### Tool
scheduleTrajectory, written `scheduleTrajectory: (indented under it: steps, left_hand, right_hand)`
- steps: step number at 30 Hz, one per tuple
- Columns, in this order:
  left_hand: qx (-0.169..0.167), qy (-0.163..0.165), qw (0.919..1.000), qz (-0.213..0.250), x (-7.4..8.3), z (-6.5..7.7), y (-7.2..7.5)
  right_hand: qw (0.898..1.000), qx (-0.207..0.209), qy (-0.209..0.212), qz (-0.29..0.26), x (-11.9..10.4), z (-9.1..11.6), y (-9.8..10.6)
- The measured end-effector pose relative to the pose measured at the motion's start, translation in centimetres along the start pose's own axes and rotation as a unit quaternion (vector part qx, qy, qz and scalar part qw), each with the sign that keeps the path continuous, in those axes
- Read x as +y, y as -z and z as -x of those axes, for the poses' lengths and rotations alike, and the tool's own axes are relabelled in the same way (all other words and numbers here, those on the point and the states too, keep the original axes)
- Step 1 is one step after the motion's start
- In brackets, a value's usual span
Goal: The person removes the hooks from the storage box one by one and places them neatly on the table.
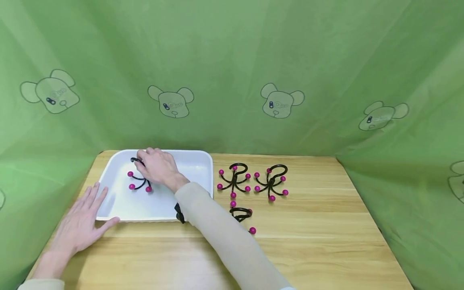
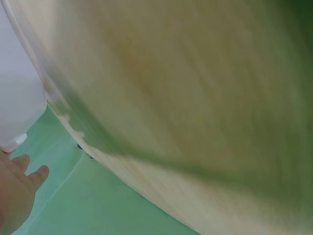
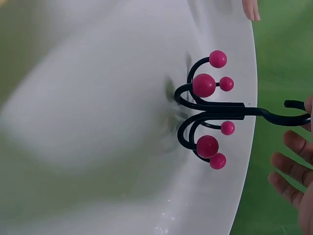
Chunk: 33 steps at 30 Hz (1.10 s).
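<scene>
A black metal hanger hook (image 3: pixel 220 110) with several curved prongs tipped in pink balls stands over the white tray (image 1: pixel 156 207). My right hand (image 1: pixel 158 166) pinches it by the curved hook at its top. In the right wrist view the prongs' bends are close over the tray's floor, and the other fingers are spread apart. At the tray's left side, my left hand (image 1: pixel 81 221) has its fingers straight and spread, with fingertips right at the rim. In the left wrist view only a few fingers (image 2: pixel 36 178) of that hand show, beside the tray's edge.
Three more such hooks lie on the wooden table (image 1: pixel 319 225) right of the tray: one close by (image 1: pixel 234 179), one farther right (image 1: pixel 271 183), and a nearer hook (image 1: pixel 241 210) partly hidden by the right sleeve (image 1: pixel 224 233). A green curtain (image 1: pixel 224 133) surrounds the table's back and sides.
</scene>
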<state>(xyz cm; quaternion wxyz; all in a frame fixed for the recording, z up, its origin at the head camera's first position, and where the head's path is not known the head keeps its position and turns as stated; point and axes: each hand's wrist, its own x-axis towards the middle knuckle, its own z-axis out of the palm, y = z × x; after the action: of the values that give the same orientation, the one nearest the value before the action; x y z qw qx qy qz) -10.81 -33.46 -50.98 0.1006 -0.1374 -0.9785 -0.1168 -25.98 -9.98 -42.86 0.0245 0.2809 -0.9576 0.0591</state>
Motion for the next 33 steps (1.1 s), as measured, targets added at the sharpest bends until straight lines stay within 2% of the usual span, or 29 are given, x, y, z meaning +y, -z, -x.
scheduleTrajectory:
  steps: [7, 20, 33]
  left_hand:
    - [-0.003, 0.002, 1.0000, 0.005, 0.1, -0.1, 0.1]
    - [-0.004, 0.002, 0.9999, 0.010, 0.2, 0.0, 0.2]
    - [0.002, -0.005, 1.0000, 0.008, 0.1, -0.1, 0.0]
  right_hand:
    - [0.999, -0.001, 0.010, 0.037, -0.2, 0.7, 0.6]
    - [1.000, 0.019, -0.010, 0.022, 0.2, 2.2, 1.8]
    - [0.998, 0.062, -0.026, 0.018, 1.1, 4.5, 3.0]
